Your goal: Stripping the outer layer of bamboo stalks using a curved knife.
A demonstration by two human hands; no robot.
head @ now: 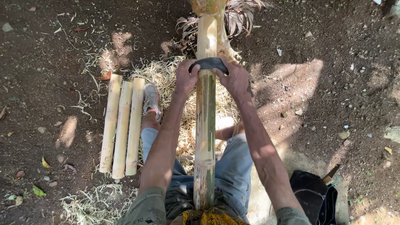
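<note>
Bamboo pole (pixel 205 125) runs from 6 o'clock, between the person's knees, up to 12 o'clock, where it leans on a stump (pixel 216 25); part of its green skin is scraped off. Left hand (pixel 185 77) and right hand (pixel 235 77) each clamp one end of a dark curved blade (pixel 208 63) lying across the pole, just above centre. Three peeled bamboo lengths (pixel 122 127) lie side by side at 9 o'clock, shavings (pixel 166 77) around them; dark bag (pixel 312 193) at 5 o'clock.
</note>
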